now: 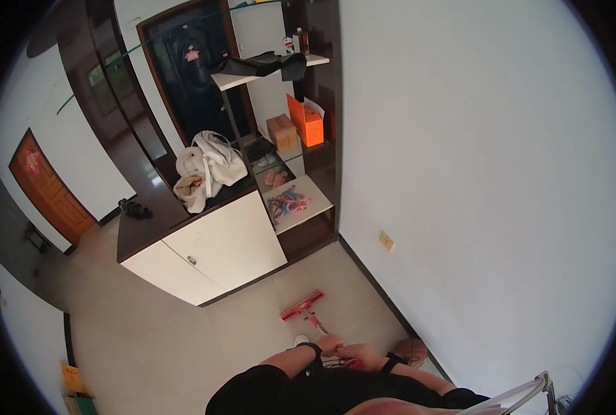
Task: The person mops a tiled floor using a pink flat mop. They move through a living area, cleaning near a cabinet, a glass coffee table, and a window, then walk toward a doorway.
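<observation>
Black clothing (273, 394) on the person's torso lies nearest the head camera, spreading behind both hands along the lower edge. Ahead of it, the left hand (331, 344) is closed around the pole (321, 330) of a red mop (314, 321); the right hand (365, 356), just beside it and nearer the body, is also clenched on the upper pole, though its fingertips are partly hidden. A red part (353, 364) under the right hand cannot be made out. Beyond the left hand and slightly to its left, the wide, narrow mop head (302, 306) stands over the pale floor (246, 332). A white shoe (301, 339) shows just left of the left hand, and a brown ball (410, 351) sits right of the right hand, near the wall (474, 207). Well ahead of both hands is a cream-fronted cabinet (232, 242). The mop looks fairly light, with a stiff pole and a head likely to glide easily on smooth tile; its reach would make the far end swing, so the pole seems best held two-handed, with the hands spaced apart for leverage.
</observation>
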Motion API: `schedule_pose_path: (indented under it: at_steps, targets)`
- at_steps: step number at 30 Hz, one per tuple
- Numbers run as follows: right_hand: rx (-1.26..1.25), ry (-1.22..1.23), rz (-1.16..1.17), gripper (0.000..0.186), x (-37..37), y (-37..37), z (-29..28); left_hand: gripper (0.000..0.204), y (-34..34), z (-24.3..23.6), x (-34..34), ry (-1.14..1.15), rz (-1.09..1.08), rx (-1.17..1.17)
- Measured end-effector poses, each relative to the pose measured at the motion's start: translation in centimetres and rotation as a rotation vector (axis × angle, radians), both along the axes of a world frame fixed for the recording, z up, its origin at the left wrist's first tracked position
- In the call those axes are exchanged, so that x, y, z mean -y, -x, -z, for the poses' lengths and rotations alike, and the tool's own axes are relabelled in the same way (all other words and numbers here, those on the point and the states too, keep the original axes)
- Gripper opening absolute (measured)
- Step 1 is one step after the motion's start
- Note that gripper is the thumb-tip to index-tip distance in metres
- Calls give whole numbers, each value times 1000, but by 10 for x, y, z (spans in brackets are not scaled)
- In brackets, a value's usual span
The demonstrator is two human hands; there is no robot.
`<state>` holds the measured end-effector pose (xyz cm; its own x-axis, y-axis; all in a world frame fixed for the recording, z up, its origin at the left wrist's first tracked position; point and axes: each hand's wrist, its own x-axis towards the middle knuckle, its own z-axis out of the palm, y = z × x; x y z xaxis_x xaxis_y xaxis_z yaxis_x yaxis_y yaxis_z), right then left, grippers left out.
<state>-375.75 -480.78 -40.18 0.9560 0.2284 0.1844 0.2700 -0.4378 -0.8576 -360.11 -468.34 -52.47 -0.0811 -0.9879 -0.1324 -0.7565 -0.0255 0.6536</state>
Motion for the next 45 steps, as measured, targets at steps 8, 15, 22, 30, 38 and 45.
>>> schedule_pose_path:
  at_steps: [8,15,22,30,38,45]
  targets:
    - [-124,128,50,26,19,51,-84,19,62,-33,24,-95,171,-334]
    - [20,65,243,20,10,49,-71,26,65,-44,26,1,113,-376]
    - [106,-90,458,16,-10,17,-80,25,33,-56,20,108,100,-112]
    - [138,-168,499,15,-50,-47,-124,17,-32,-95,-13,169,76,42]
    - [188,-122,496,21,-111,-133,-123,19,-133,-133,-66,91,59,16]
    - [97,-159,502,20,-152,-161,-74,18,-181,-104,-103,-45,29,37]
